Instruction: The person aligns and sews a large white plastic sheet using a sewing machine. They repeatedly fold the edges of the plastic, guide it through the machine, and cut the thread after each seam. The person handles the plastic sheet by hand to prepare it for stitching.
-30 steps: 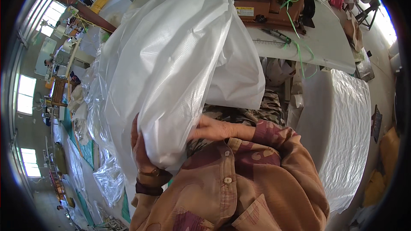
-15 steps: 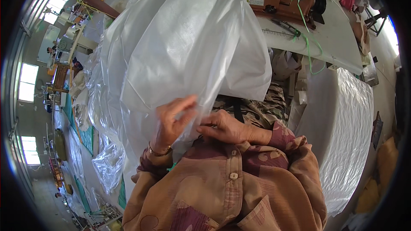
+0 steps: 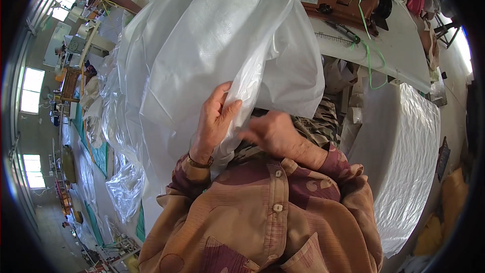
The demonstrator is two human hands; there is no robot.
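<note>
A large translucent white plastic sheet (image 3: 192,45) hangs from the brown sewing machine (image 3: 348,0) down over my lap. Its near edge is gathered into a long narrow fold (image 3: 247,81). My left hand (image 3: 214,121) pinches that fold, thumb on top and fingers partly behind the plastic. Just right of the fold is my right hand (image 3: 277,132), curled and smeared by motion at the fingertips. Whether it touches the sheet cannot be made out.
Thread snips (image 3: 344,31) and green string (image 3: 370,55) lie on the machine table (image 3: 404,55). A tall stack of white sheets (image 3: 399,162) stands at my right. Crumpled clear plastic (image 3: 124,187) spreads at the left; camouflage cloth (image 3: 323,121) covers my lap.
My left hand has moved up and right and closed on the gathered fold. My right hand has risen slightly and moved right. The fold now looks wider and flatter.
</note>
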